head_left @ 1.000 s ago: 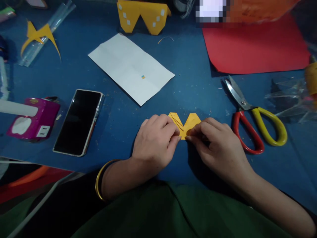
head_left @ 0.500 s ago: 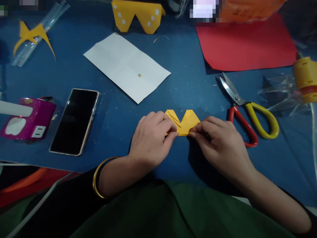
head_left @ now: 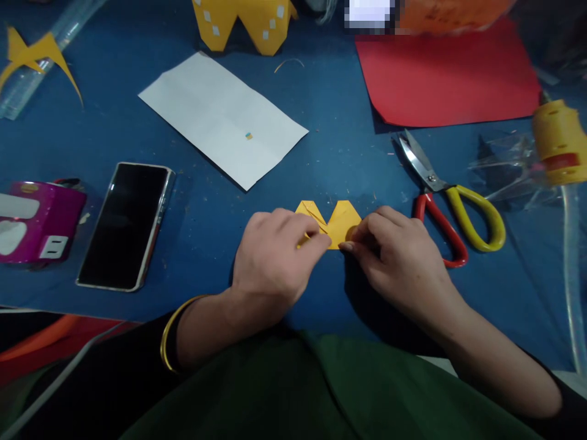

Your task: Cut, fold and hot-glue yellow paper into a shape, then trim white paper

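A small folded piece of yellow paper (head_left: 342, 221) with a V-shaped notch in its far edge lies in front of me on the blue table. My left hand (head_left: 277, 256) pinches its left side, thumb along the near edge, and covers part of it. At the right near corner my right hand (head_left: 397, 250) grips the paper between thumb and fingers. Loose flaps show on the paper's left peak. Just beyond my right hand lie scissors (head_left: 433, 180), blades apart, with one red and one yellow handle.
A white sheet (head_left: 220, 116) lies beyond the paper, a phone (head_left: 126, 226) and purple device (head_left: 50, 220) to the left. Farther off are a larger yellow cutout (head_left: 266, 30), yellow scraps (head_left: 34, 52) and red paper (head_left: 440, 79). A yellow tool (head_left: 557, 137) lies at right.
The view has shifted, so most things sit slightly farther left. My left thumb has slid right along the paper's near edge; both hands stay on the paper.
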The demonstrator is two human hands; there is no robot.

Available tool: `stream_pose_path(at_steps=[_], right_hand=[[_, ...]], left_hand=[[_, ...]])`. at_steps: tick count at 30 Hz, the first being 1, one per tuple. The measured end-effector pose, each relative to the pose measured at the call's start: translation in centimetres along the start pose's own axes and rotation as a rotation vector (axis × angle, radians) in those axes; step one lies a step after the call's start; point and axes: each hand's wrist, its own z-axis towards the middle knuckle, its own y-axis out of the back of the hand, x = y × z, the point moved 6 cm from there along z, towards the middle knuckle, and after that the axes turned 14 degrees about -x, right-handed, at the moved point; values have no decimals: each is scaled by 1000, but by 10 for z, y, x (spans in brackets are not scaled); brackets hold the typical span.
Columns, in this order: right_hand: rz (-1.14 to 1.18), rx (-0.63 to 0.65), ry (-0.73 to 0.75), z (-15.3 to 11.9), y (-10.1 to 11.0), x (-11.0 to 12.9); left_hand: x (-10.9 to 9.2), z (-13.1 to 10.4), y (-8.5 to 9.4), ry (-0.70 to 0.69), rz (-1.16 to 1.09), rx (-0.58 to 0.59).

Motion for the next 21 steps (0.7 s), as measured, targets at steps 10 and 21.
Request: stream_pose_path(at_steps=[10,21], right_hand=[[44,-50,-34,1,3,-1],[100,-107,-73,-8,15,-9]], left_hand=[[-39,-19,1,-467,177,-40],[-39,-17,-6,-439,166,67]])
